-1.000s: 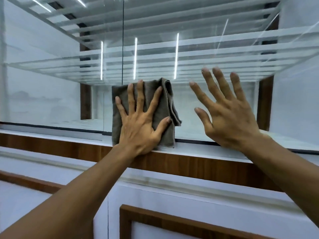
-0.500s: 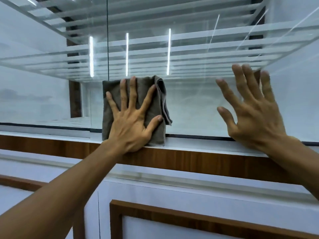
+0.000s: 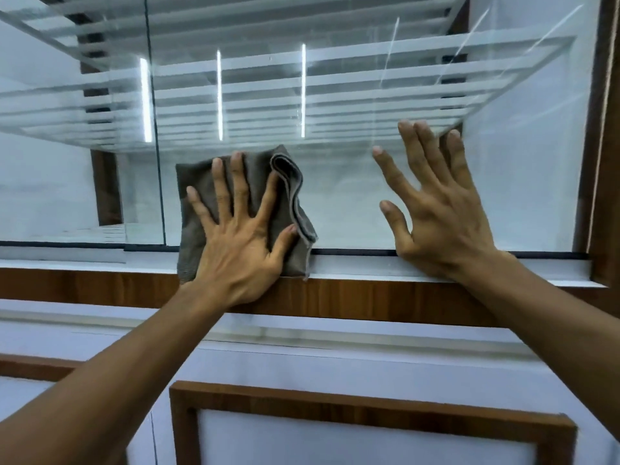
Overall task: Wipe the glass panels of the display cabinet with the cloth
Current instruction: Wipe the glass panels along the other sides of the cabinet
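Observation:
A folded grey-brown cloth (image 3: 198, 182) lies flat against the lower part of the cabinet's front glass panel (image 3: 352, 182). My left hand (image 3: 240, 236) presses it there with fingers spread and straight, thumb on the cloth's right fold. The cloth's bottom hangs over the white sill. My right hand (image 3: 436, 209) is flat against the same panel to the right, fingers straight and pointing up, its heel at the sill. A vertical seam (image 3: 156, 146) splits this panel from the neighbouring glass panel (image 3: 50, 182) on the left.
A white sill (image 3: 369, 265) and a wooden ledge (image 3: 369, 298) run under the glass. A wooden post (image 3: 604, 146) frames the panel's right edge. Glass shelves (image 3: 335, 82) sit inside the cabinet above. White lower doors with wooden trim (image 3: 335, 397) lie below.
The view has shifted right, so the cabinet's right wooden post now shows. My left hand keeps pressing the cloth low on the glass. My right hand stays flat on the panel.

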The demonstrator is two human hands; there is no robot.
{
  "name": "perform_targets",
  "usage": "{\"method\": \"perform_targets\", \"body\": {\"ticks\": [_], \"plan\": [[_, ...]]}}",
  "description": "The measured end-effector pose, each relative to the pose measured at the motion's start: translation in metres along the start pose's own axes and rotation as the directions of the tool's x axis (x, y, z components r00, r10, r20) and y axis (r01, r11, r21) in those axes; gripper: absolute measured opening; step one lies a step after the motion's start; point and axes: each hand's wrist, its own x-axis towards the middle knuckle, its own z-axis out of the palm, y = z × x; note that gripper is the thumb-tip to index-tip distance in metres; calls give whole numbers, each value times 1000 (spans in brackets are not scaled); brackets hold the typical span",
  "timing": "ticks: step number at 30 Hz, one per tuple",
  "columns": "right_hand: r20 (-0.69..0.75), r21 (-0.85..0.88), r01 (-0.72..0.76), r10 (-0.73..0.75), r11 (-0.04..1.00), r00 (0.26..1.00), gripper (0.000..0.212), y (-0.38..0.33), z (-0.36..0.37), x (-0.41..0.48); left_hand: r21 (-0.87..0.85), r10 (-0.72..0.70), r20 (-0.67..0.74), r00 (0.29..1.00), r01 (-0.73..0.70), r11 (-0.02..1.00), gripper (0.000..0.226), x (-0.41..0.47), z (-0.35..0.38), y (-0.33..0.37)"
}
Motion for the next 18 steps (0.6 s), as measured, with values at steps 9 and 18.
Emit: {"method": "perform_targets", "body": {"ticks": [9,18], "plan": [[-8,45,28,-28,999,1000,64,23,-13,-11,108,229,-53,972,-222,969,83,22,-5,40],[-38,48,-11,13,999,999,65,37,-17,-24,103,310,-84,947,-302,948,86,43,0,86]]}}
